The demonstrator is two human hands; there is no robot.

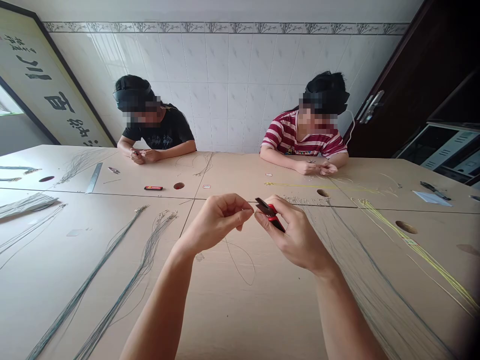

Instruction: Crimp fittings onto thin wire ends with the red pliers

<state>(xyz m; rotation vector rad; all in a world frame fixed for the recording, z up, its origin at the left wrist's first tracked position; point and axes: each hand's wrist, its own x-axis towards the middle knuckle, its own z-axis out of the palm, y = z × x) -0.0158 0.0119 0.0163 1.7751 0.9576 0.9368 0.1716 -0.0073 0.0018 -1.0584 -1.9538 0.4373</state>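
My left hand (219, 220) is closed in a pinch, thumb against forefinger, on a thin cord whose tip is too small to make out. Below it, a loop of the cord (254, 270) hangs or lies over the table. Just to the right, my right hand (296, 232) grips small pliers (276, 222) with red handles and dark jaws, the jaws pointing up and left. Its thumb and fingertips come very close to the left fingertips; whether they touch the cord is hard to tell.
Bundles of grey-green cords (112, 245) lie at the left, and yellow cords (416, 245) at the right. Loose small metal parts (300, 200) sit beyond my right hand. A ruler (94, 177) and a red lighter-like object (153, 188) lie further back. Two people work across the table.
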